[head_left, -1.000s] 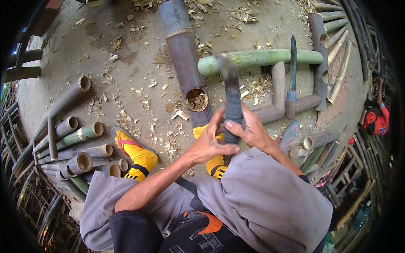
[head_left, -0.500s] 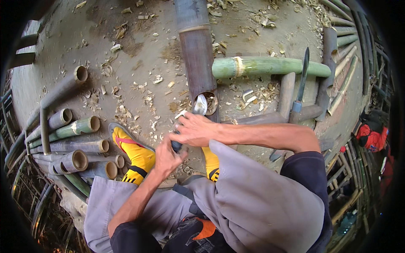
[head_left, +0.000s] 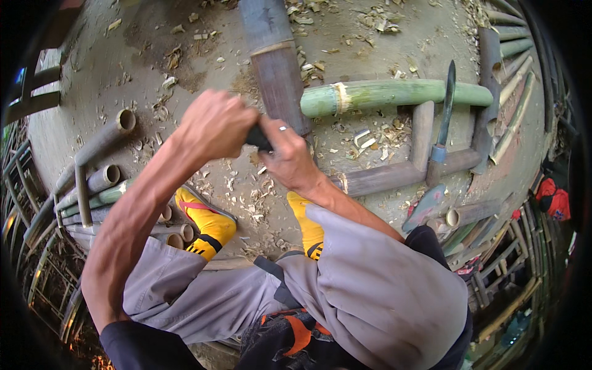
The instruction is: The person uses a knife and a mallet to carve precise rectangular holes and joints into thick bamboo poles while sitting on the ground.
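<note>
My left hand (head_left: 216, 126) is closed in a fist, smeared a little by motion. It grips a short dark object (head_left: 259, 138) whose kind I cannot make out. My right hand (head_left: 293, 157), with a ring on one finger, is wrapped against the other side of that object. Both hands are just over the near end of a thick dark-brown bamboo pole (head_left: 280, 89), and they hide that end. A green bamboo length (head_left: 394, 97) lies crosswise to the right of the pole. A long-bladed machete (head_left: 445, 111) rests across the green length, its handle towards me.
Cut bamboo tubes (head_left: 102, 179) are piled at the left. A bamboo frame (head_left: 385, 180) lies at the right, and a loose sandal (head_left: 425, 206) beside it. Wood shavings (head_left: 246, 197) litter the ground. My feet in yellow socks (head_left: 213, 229) stand near the hands.
My left hand has swung up and left, and my right hand has moved slightly up with it. The dark object rose with them. The pole's open end and a pale shiny piece there are now hidden.
</note>
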### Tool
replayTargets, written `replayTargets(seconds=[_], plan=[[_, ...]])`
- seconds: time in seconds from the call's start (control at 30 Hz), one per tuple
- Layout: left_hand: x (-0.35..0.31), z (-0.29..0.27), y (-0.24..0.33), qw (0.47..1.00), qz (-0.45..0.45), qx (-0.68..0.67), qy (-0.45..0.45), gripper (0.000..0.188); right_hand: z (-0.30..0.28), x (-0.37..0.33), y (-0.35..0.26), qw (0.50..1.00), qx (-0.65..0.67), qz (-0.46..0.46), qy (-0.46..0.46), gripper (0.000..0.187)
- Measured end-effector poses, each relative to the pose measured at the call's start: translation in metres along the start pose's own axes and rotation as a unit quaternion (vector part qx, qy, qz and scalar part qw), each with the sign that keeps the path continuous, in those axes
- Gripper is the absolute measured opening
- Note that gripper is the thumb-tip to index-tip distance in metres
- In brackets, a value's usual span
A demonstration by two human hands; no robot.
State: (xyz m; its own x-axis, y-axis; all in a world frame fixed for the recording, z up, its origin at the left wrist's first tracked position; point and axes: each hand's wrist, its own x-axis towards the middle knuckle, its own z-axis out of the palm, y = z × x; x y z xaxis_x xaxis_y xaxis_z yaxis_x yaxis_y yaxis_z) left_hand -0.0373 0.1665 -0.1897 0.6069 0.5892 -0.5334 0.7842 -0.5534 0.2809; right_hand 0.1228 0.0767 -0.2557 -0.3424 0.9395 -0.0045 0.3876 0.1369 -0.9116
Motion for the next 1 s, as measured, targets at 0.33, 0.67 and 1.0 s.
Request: replayTargets(seconds=[0.33,0.67,1.0], plan=[[-0.094,0.163,0.081,0.864,-0.315,-0.328,0.216,0.039,0.014,-0.008,-0.006,0.914,-0.158,-0.092,-0.363,0.045],[0.018,-0.011,0.005,0.999,0.010,0.041,-0.015,0.011,-0.006,0.003,-0.002,0.996,0.060,0.062,0.032,0.050],[-0.069,0.017,0.018,0.845,-0.264,-0.445,-0.134,0.035,-0.068,-0.010,-0.022,0.997,0.002,-0.067,0.040,0.067]])
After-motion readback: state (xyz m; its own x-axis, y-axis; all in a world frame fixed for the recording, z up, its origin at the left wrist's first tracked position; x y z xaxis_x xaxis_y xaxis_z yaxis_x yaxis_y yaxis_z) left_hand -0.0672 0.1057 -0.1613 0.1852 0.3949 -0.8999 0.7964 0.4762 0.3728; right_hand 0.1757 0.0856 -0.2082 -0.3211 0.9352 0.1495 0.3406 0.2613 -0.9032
